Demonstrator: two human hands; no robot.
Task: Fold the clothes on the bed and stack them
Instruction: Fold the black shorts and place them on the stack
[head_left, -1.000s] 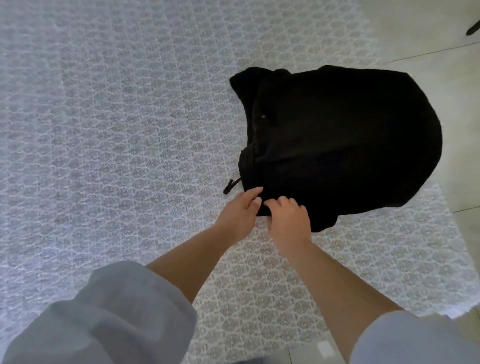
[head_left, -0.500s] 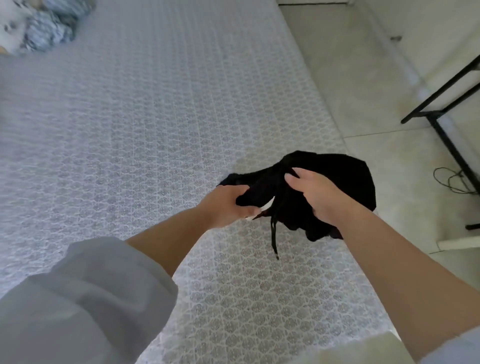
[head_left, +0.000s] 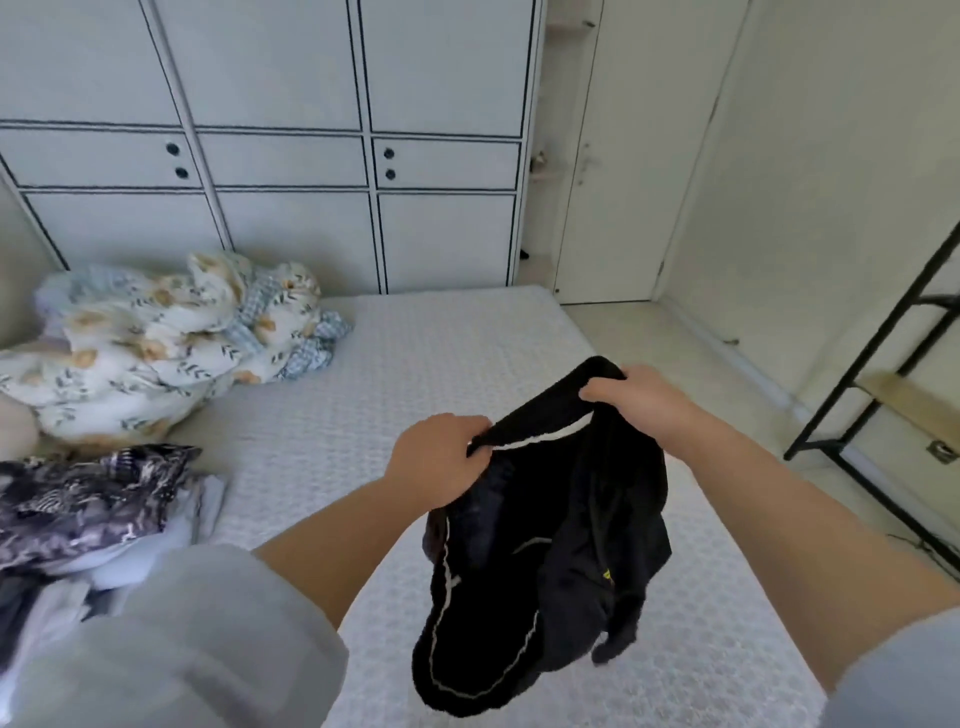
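One head-worn wide-angle camera looks forward and slightly down along the bed (head_left: 415, 364) toward the wardrobe (head_left: 291, 156) across the frame's top. Both forearms enter from the bottom edge, close to the lens.

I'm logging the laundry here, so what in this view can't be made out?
- Black garment, head view: bunched between left hand and right hand; its type unclear.
- Clothes pile: cut by the left edge, piece count unknown.
- Black rack: cut by the right edge.
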